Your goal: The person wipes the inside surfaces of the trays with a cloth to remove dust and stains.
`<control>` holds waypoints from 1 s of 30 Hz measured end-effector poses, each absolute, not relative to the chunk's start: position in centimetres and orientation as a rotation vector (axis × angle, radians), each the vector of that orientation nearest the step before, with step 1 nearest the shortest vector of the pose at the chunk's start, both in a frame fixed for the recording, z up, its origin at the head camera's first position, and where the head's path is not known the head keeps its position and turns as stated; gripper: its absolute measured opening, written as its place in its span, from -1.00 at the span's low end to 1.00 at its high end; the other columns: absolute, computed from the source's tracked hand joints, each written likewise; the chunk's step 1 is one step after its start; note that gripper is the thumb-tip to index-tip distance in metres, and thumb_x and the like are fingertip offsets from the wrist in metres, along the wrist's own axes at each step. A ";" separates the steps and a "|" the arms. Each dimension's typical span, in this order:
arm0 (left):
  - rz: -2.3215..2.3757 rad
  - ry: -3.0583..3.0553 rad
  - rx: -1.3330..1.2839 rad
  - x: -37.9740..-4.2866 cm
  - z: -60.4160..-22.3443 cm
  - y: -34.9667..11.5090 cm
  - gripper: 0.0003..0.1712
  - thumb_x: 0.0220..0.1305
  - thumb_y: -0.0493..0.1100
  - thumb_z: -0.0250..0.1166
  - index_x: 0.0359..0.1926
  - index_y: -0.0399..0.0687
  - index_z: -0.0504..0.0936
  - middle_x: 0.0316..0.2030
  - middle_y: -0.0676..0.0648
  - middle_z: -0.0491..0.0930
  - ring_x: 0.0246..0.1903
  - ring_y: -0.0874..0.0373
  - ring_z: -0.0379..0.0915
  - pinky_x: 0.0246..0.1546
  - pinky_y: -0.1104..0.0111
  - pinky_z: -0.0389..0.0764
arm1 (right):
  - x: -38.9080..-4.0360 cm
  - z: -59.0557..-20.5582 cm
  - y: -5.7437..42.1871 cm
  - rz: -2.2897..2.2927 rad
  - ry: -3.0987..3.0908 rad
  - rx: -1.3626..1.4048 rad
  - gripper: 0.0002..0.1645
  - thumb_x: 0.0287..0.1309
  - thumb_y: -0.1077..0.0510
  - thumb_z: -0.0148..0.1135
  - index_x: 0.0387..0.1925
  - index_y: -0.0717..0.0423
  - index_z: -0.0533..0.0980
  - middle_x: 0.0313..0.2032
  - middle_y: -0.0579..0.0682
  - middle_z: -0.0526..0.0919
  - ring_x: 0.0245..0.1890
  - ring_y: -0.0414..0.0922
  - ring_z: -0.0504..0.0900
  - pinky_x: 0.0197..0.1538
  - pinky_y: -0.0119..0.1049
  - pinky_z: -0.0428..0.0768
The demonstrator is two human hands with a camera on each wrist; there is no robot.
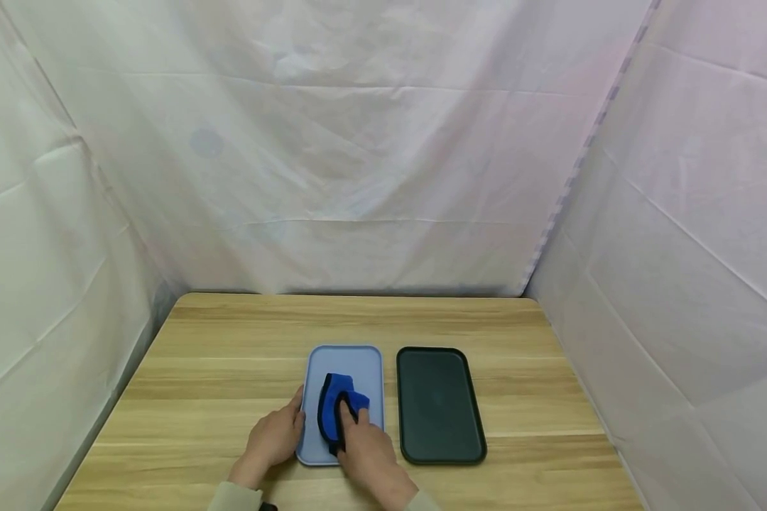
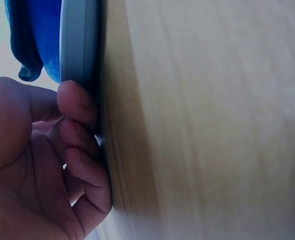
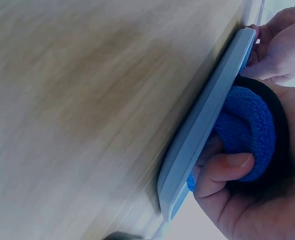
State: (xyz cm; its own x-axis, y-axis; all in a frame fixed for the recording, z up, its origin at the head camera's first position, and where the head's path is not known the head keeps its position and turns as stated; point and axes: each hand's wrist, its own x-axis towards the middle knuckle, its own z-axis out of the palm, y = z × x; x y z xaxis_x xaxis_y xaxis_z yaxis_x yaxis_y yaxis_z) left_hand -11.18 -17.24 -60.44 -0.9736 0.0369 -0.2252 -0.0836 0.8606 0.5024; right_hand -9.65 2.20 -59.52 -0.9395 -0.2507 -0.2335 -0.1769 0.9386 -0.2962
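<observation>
A light blue tray (image 1: 371, 362) lies on the wooden table. At its left rim is my left hand (image 1: 275, 434), which holds the edge; in the left wrist view its bent fingers (image 2: 78, 102) meet the tray's side wall (image 2: 79, 40). My right hand (image 1: 369, 451) grips a bunched blue cloth with black edging (image 1: 334, 411) over the tray. In the right wrist view the thumb (image 3: 232, 162) presses on the folded, fuzzy cloth (image 3: 257, 130). The tips of some right fingers are hidden by cloth and tray.
A dark green tray (image 1: 439, 408) lies flat just to the right of the blue one. Wood-grain table (image 1: 230, 333) surrounds both trays. White fabric sheets (image 1: 358, 177) hang behind the table and along both sides.
</observation>
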 end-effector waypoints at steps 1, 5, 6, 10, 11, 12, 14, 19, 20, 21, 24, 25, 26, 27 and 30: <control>0.774 2.805 -0.039 -11.2 -60.5 -17.3 -0.36 0.57 -0.11 0.04 0.58 -0.12 0.26 -0.62 -0.05 0.41 -0.60 0.08 0.31 -0.52 0.24 0.32 | -9.6 -59.5 2.3 -0.389 2.831 -0.316 0.03 0.14 -0.10 0.51 0.58 -0.22 0.24 0.22 0.17 0.55 -0.24 0.05 0.72 -0.34 -0.09 0.64; 0.792 2.795 -0.054 -11.2 -60.6 -17.2 -0.36 0.58 -0.10 0.03 0.58 -0.12 0.25 -0.65 -0.04 0.35 -0.65 0.09 0.27 -0.56 0.26 0.28 | -9.6 -59.4 2.9 -0.365 2.853 -0.324 0.04 0.10 -0.09 0.53 0.57 -0.24 0.26 0.14 0.15 0.58 -0.33 0.01 0.68 -0.42 -0.11 0.58; 0.796 2.793 -0.058 -11.2 -60.6 -17.2 -0.36 0.58 -0.10 0.02 0.58 -0.12 0.24 -0.66 -0.04 0.34 -0.66 0.09 0.26 -0.57 0.26 0.28 | -9.6 -59.4 3.1 -0.357 2.856 -0.329 0.04 0.09 -0.09 0.54 0.57 -0.25 0.27 0.12 0.14 0.59 -0.35 0.00 0.67 -0.42 -0.12 0.57; 0.805 2.796 -0.061 -11.2 -60.9 -17.2 -0.36 0.57 -0.10 0.02 0.58 -0.14 0.24 -0.67 -0.02 0.32 -0.67 0.09 0.24 -0.58 0.26 0.25 | -9.7 -59.2 3.7 -0.328 2.849 -0.349 0.02 0.09 -0.10 0.54 0.56 -0.27 0.28 0.14 0.13 0.60 -0.36 -0.01 0.67 -0.44 -0.15 0.56; 0.807 2.793 -0.064 -11.2 -60.9 -17.2 -0.35 0.57 -0.10 0.02 0.58 -0.14 0.24 -0.67 -0.02 0.32 -0.68 0.09 0.24 -0.58 0.27 0.25 | -9.7 -59.1 3.8 -0.326 2.844 -0.352 0.02 0.09 -0.10 0.54 0.55 -0.28 0.29 0.15 0.13 0.60 -0.35 -0.01 0.68 -0.45 -0.15 0.56; 0.809 2.794 -0.061 -11.2 -60.9 -17.2 -0.35 0.56 -0.10 0.02 0.58 -0.14 0.24 -0.67 -0.02 0.32 -0.68 0.09 0.23 -0.59 0.27 0.25 | -9.7 -59.1 4.0 -0.325 2.840 -0.355 0.02 0.10 -0.09 0.54 0.55 -0.29 0.29 0.17 0.12 0.60 -0.32 -0.01 0.69 -0.44 -0.15 0.56; 0.816 2.796 -0.061 -11.2 -61.0 -17.2 -0.35 0.56 -0.11 0.03 0.57 -0.15 0.25 -0.67 -0.02 0.31 -0.68 0.09 0.22 -0.59 0.26 0.24 | -9.8 -59.0 4.2 -0.325 2.837 -0.364 0.01 0.10 -0.08 0.54 0.55 -0.31 0.30 0.19 0.12 0.60 -0.27 0.01 0.71 -0.43 -0.14 0.58; 0.822 2.803 -0.058 -11.2 -60.8 -17.1 -0.35 0.54 -0.11 0.05 0.56 -0.16 0.27 -0.67 -0.01 0.33 -0.68 0.11 0.23 -0.59 0.27 0.24 | -9.9 -58.6 4.8 -0.350 2.826 -0.385 0.00 0.09 -0.04 0.56 0.54 -0.35 0.31 0.17 0.11 0.61 -0.31 -0.03 0.68 -0.45 -0.14 0.56; 0.816 2.806 -0.052 -11.2 -60.8 -17.1 -0.35 0.54 -0.11 0.05 0.56 -0.17 0.27 -0.66 0.00 0.33 -0.67 0.11 0.24 -0.58 0.27 0.25 | -10.0 -58.5 4.9 -0.356 2.824 -0.391 0.00 0.09 -0.02 0.56 0.53 -0.35 0.31 0.16 0.11 0.61 -0.34 -0.04 0.66 -0.46 -0.15 0.55; 0.811 2.807 -0.049 -11.2 -60.7 -17.1 -0.35 0.54 -0.11 0.06 0.56 -0.17 0.27 -0.66 0.00 0.34 -0.66 0.11 0.25 -0.58 0.27 0.26 | -10.0 -58.4 4.9 -0.359 2.820 -0.396 0.00 0.09 -0.02 0.56 0.53 -0.35 0.31 0.15 0.11 0.61 -0.36 -0.05 0.65 -0.49 -0.16 0.53; 0.799 2.807 -0.032 -11.2 -60.6 -17.1 -0.35 0.55 -0.11 0.06 0.56 -0.19 0.26 -0.64 -0.01 0.36 -0.64 0.11 0.28 -0.56 0.26 0.28 | -10.2 -58.2 5.1 -0.358 2.815 -0.408 -0.02 0.09 0.03 0.56 0.52 -0.35 0.33 0.15 0.13 0.62 -0.43 -0.07 0.59 -0.53 -0.19 0.48; 0.796 2.808 -0.025 -11.2 -60.6 -17.1 -0.35 0.55 -0.11 0.06 0.56 -0.20 0.26 -0.64 -0.01 0.36 -0.64 0.10 0.28 -0.55 0.26 0.28 | -10.3 -58.2 5.2 -0.360 2.813 -0.406 -0.02 0.09 0.06 0.56 0.52 -0.35 0.34 0.15 0.13 0.62 -0.44 -0.08 0.58 -0.54 -0.19 0.48; 0.792 2.808 -0.022 -11.2 -60.6 -17.1 -0.35 0.55 -0.11 0.06 0.56 -0.19 0.26 -0.63 -0.01 0.37 -0.63 0.10 0.29 -0.55 0.26 0.29 | -10.4 -58.1 5.3 -0.361 2.810 -0.403 -0.03 0.10 0.08 0.55 0.51 -0.36 0.35 0.14 0.14 0.62 -0.46 -0.08 0.56 -0.54 -0.19 0.47; 0.794 2.806 -0.022 -11.2 -60.6 -17.1 -0.35 0.56 -0.11 0.06 0.56 -0.20 0.26 -0.63 -0.01 0.36 -0.63 0.10 0.29 -0.54 0.25 0.29 | -10.5 -58.1 5.3 -0.367 2.806 -0.397 -0.04 0.10 0.11 0.54 0.50 -0.37 0.36 0.14 0.14 0.62 -0.46 -0.08 0.55 -0.54 -0.18 0.47; 0.795 2.805 -0.017 -11.2 -60.5 -17.1 -0.35 0.56 -0.11 0.06 0.56 -0.20 0.26 -0.63 -0.02 0.37 -0.63 0.10 0.29 -0.54 0.25 0.30 | -10.8 -58.0 5.5 -0.391 2.796 -0.379 -0.06 0.10 0.20 0.49 0.48 -0.40 0.39 0.09 0.13 0.63 -0.47 -0.09 0.52 -0.53 -0.17 0.46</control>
